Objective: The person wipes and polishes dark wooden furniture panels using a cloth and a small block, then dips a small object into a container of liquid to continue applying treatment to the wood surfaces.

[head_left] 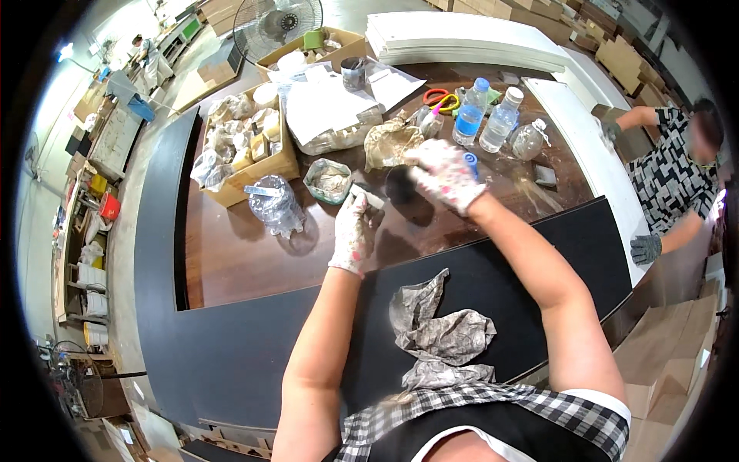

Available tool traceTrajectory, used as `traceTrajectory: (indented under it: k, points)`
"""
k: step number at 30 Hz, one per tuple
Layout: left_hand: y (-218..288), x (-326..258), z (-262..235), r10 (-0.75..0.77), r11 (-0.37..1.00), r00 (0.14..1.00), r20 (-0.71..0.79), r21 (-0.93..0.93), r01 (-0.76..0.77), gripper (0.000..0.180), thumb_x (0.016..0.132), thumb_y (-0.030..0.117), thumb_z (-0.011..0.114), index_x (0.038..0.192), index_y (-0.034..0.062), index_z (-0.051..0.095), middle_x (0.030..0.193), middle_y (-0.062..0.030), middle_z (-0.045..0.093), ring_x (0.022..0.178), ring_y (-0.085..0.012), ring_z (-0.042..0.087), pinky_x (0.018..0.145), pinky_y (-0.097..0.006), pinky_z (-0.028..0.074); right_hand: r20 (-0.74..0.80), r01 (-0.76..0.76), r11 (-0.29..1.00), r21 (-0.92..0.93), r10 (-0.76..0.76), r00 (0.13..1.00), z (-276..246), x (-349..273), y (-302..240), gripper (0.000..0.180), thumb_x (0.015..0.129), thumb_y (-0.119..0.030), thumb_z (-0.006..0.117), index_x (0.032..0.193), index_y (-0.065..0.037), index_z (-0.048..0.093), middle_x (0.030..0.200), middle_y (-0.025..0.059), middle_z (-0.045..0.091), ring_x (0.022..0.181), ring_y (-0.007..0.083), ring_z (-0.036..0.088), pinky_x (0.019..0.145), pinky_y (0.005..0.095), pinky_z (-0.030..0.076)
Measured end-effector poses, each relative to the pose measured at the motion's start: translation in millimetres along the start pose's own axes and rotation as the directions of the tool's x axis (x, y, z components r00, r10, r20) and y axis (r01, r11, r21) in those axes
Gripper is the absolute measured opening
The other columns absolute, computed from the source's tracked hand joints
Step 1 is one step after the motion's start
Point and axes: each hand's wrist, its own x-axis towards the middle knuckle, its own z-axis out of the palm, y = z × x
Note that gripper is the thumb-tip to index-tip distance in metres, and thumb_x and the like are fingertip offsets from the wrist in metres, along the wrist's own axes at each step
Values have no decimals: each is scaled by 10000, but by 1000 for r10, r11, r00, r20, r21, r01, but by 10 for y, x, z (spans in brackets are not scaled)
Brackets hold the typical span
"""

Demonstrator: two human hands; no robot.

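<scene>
My left hand [354, 235], in a white glove with pink spots, is closed on a small pale flat piece [368, 197] above the brown tabletop. My right hand [449, 175], gloved alike and smeared by motion, is at a dark round pot [400, 185]; whether it holds anything is unclear. Beside that hand lies a crumpled beige cloth [391, 143]. A cut-down clear tub with greyish contents [329, 182] sits left of the pale piece. Farther left stands a plastic-wrapped container with a flat stick across its top [275, 202]. A dirty grey rag [446, 335] lies on the black panel nearest me.
Black panels [231, 346] frame the brown tabletop [239, 269]. Two cardboard boxes, one full of wrapped bits [289, 165], stand at the left back. Clear bottles [500, 119] and red and yellow scissors [441, 100] are right. White boards [462, 38] lie behind; a co-worker [670, 177] stands right.
</scene>
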Motion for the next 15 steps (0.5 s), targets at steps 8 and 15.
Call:
traceTrajectory:
  k: [8,15]
  points:
    - [15,-88,-57,-88,995,995,42,-48,90,285,971,200,560,1228,78,536,1081,-100,605,985,-292,619,864,-522,542,139,64,998,-27,-60,988,688,347,84,206,846,-273,575,881,-94,670,911,162,673,888,343,658,797,444,523]
    - [-14,24,-113,-39,999,985,170,-1,39,273,982,157,538,1244,83,545,1104,-46,624,975,-235,624,870,-505,536,237,-47,993,-112,72,969,484,309,180,156,780,-156,603,912,-103,667,895,139,680,890,345,649,773,453,514]
